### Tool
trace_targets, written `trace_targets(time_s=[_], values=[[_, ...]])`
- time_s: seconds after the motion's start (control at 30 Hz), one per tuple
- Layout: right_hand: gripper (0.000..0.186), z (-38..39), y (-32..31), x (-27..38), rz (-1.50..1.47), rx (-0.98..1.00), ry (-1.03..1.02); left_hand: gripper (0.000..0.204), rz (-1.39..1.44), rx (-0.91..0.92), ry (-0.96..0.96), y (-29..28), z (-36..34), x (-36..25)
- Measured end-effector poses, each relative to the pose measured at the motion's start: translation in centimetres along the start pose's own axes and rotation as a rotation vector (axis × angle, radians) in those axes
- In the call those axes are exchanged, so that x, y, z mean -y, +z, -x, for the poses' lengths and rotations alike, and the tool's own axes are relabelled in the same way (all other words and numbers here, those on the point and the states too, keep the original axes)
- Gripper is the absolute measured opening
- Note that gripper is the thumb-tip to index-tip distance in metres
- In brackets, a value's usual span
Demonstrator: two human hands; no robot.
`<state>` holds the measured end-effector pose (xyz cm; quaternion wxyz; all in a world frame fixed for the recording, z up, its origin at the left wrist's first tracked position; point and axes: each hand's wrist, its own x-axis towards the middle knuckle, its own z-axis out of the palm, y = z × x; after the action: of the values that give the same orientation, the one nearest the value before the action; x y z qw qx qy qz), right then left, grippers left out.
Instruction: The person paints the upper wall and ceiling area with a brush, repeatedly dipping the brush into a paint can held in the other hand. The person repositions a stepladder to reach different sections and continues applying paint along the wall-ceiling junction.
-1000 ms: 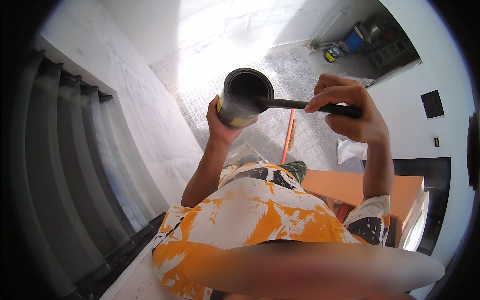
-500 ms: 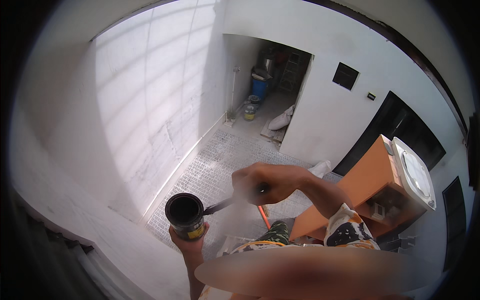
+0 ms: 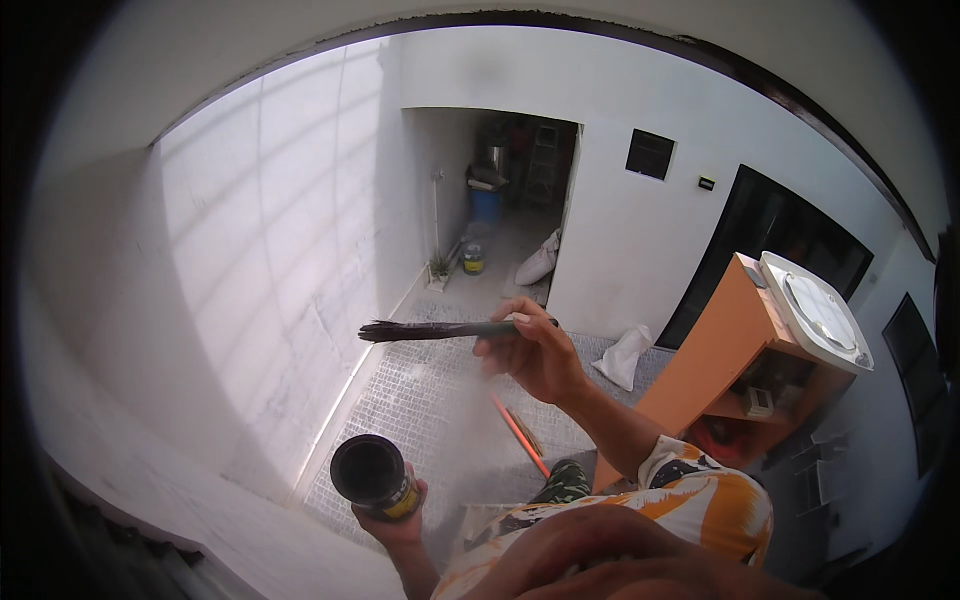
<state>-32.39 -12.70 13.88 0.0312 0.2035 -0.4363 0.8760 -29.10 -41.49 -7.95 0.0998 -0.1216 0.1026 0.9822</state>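
My right hand (image 3: pixel 540 355) is closed round the handle of a paintbrush (image 3: pixel 430 331), held roughly level with its dark, paint-coated bristles pointing left. Lower down on the left, my left hand (image 3: pixel 398 520) wraps round a paint can (image 3: pixel 372 472) with a dark inside and a yellow patch on its side. The can's mouth faces up, and the brush is above it and apart from it. How much paint the can holds is too dark to tell.
An orange cabinet (image 3: pixel 700 345) with a white lid-like panel (image 3: pixel 818 308) on top stands at right. A white sack (image 3: pixel 624 356) and an orange pole (image 3: pixel 520 437) lie on the patterned floor. Beyond the doorway are a blue bin (image 3: pixel 486 206), another can (image 3: pixel 473 260) and a ladder (image 3: pixel 543 165).
My right hand has raised the brush up from the can's rim and levelled it. The can in my left hand sits slightly lower in view, and the whole view has shifted.
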Motion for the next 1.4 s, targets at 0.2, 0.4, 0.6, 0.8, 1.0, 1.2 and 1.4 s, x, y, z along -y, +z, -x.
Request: trace_targets(time_s=[0.2,0.4,0.6,0.8,1.0,1.2,1.4], values=[[0.036,-1.6,4.6,2.0,0.381,0.083,-0.739,0.061,0.03,0.053,-0.075,-1.0,0.4,0.6],[0.04,-3.7,5.8,4.8,1.14,-0.218,-1.417,0.061,0.081,0.13,-0.066,-0.9,0.8,-0.2],[0.04,-5.7,5.7,7.9,1.414,-0.485,-1.638,0.063,0.085,0.117,-0.056,-1.5,0.4,-1.7],[0.041,-6.8,4.9,9.2,1.344,-0.642,-1.622,0.064,0.128,0.141,-0.081,-1.5,0.0,-2.0],[0.049,-6.9,4.4,9.7,1.434,-0.584,-1.538,0.062,0.103,0.176,-0.078,-1.2,0.0,-1.9],[0.048,-6.6,5.2,9.7,1.413,-0.594,-1.481,0.062,0.093,0.151,-0.067,-1.3,0.1,-2.2],[0.038,-6.9,6.1,9.7,1.354,-0.62,-1.541,0.063,0.129,0.142,-0.078,-1.8,0.1,-2.1]])
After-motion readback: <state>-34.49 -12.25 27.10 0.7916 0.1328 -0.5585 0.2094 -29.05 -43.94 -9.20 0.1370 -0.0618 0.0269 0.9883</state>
